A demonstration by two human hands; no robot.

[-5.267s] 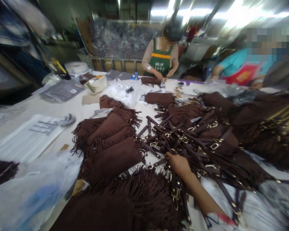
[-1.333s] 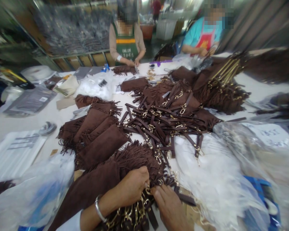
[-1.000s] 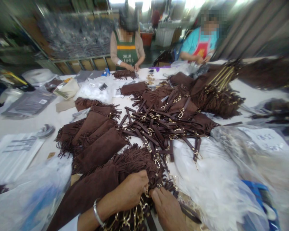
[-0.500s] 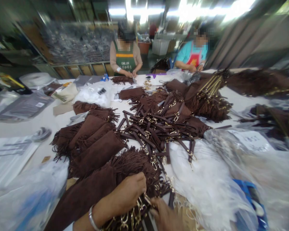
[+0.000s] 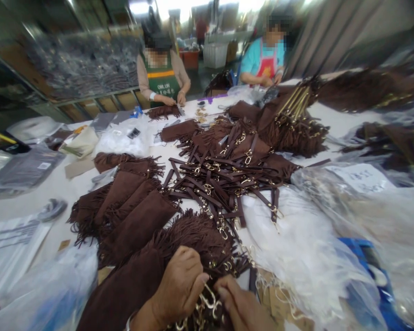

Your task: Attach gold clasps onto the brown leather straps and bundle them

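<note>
Clasps (image 5: pixel 209 299) of gold-coloured metal gather in a cluster at the near edge of the scene, between the two hands. The left hand (image 5: pixel 180 286) has its fingers curled closed, thumb and forefinger pinching one clasp by its upper end. The right hand (image 5: pixel 243 307) is blurred, its fingers bent close beside the cluster; whether they grip anything I cannot tell. Left of the left hand lies a large dark-brown fringed piece (image 5: pixel 124 292), and beyond it brown fringed pouches (image 5: pixel 141 227) overlap in a row on the white table (image 5: pixel 17 200). Right of that row spreads a tangled heap of brown straps (image 5: pixel 222 184) with gold hooks. White plastic bags (image 5: pixel 290 236) lie to the right. At the table's far side, a co-worker in a green apron (image 5: pixel 162 85) handles another brown fringed piece (image 5: pixel 163 111).
</note>
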